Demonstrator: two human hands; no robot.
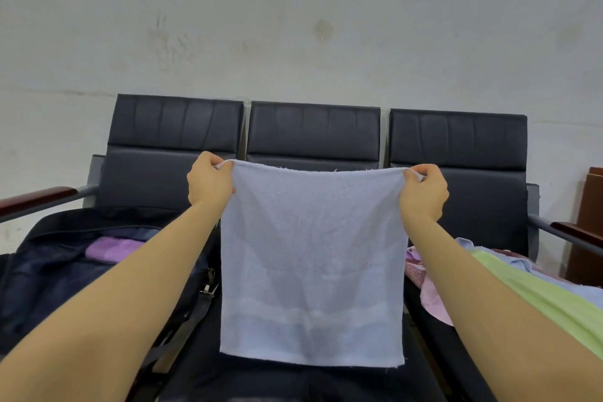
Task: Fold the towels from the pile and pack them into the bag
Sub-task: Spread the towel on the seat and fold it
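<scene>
Before black seats (313, 130), both hands, left (208, 184) and right (424, 192), pinch a pale towel's (313, 264) top corners.

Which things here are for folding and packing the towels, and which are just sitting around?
For the job: pale blue towel held up by left hand and right hand; dark bag with purple towel inside; towel pile.

Just there: black bench seats, wooden armrest, wall.

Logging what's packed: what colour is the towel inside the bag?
Purple towel, in the dark bag; head view.
</scene>
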